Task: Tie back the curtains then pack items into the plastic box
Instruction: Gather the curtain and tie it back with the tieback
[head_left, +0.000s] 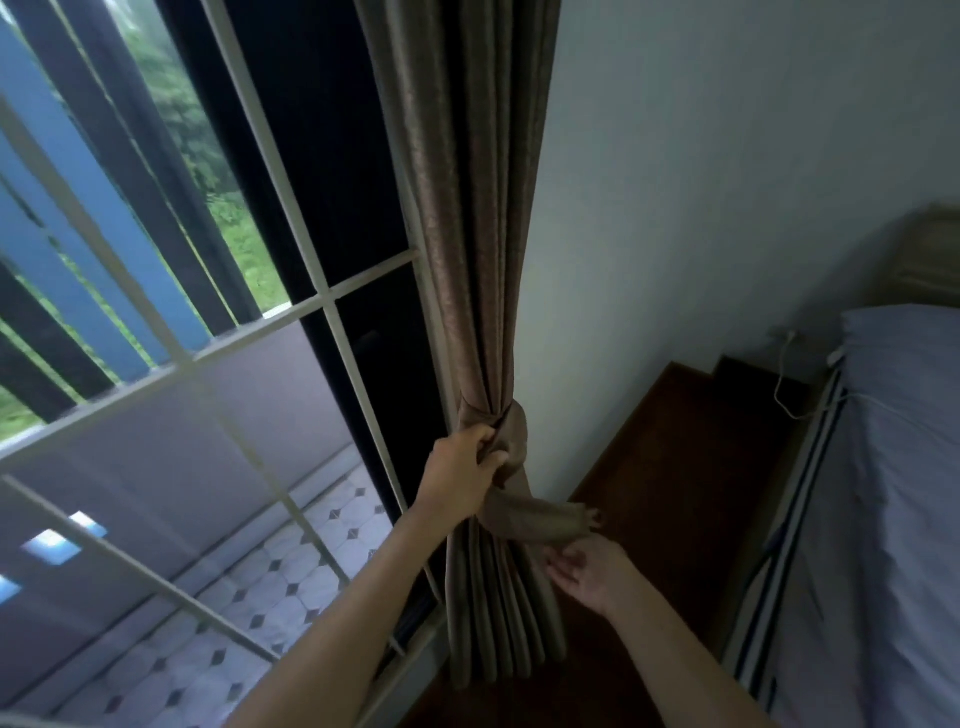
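A brown curtain (467, 218) hangs gathered between the window and the wall corner. A matching fabric tie-back (511, 431) wraps around it at mid height, and its loose end (545, 522) sticks out to the right. My left hand (460, 473) grips the tie-back where it crosses the curtain's front. My right hand (587, 571) is just below the loose end, palm up, fingers apart, holding nothing. No plastic box is in view.
A window with a white metal grille (311, 306) fills the left side. A bed with a pale blue sheet (893, 493) stands at the right, a white cable (784, 384) hanging beside it. Dark wooden floor (670, 457) lies between bed and curtain.
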